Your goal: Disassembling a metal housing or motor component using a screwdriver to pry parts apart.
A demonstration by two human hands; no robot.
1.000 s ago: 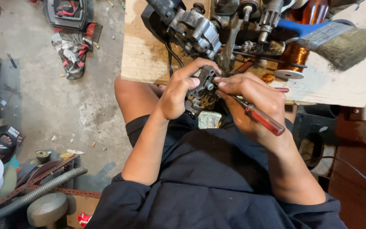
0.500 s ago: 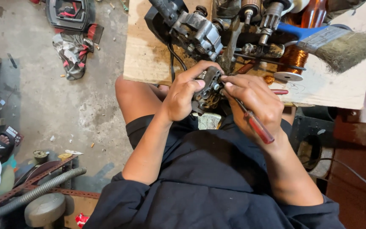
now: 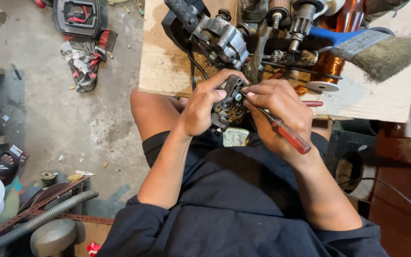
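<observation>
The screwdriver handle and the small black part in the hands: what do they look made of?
Screwdriver: handle looks like glossy translucent red plastic, shaft dark metal. Black part in the left hand: probably cast metal, dull and grimy, with bright screw heads. The right hand grips the screwdriver.

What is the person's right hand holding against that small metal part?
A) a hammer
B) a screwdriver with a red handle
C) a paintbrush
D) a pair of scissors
B: the right hand grips a screwdriver with a red handle, its tip at the small metal part held by the left hand; the paintbrush lies untouched on the wooden board.
</observation>
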